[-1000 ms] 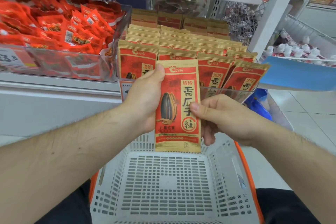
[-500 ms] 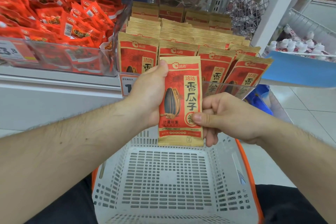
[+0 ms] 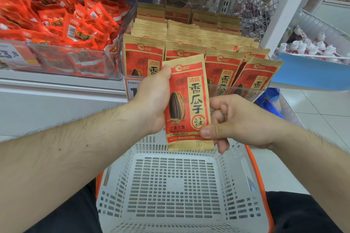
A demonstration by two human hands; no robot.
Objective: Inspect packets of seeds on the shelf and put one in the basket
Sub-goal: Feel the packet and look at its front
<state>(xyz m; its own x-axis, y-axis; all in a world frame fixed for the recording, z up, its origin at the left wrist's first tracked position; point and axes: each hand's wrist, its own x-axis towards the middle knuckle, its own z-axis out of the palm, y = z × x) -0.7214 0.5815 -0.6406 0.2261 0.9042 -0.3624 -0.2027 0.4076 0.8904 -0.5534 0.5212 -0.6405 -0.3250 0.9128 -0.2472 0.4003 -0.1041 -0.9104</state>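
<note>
Both hands grip one seed packet [image 3: 187, 104], upright, printed face to the camera: left hand [image 3: 151, 100] wraps its left edge, right hand [image 3: 234, 121] pinches the lower right corner; packet sits above the basket's [image 3: 234, 176] far rim, in front of the shelf's [image 3: 62, 89] front-edge packets [image 3: 223, 66]; step judged: inspection; next: lower, then release into basket.

The left hand [image 3: 151, 100] covers most of the price tag [image 3: 132, 89] — only its left strip shows. The basket [image 3: 180, 185] runs off the bottom edge; the held packet [image 3: 188, 104] hides the fingers behind it.
</note>
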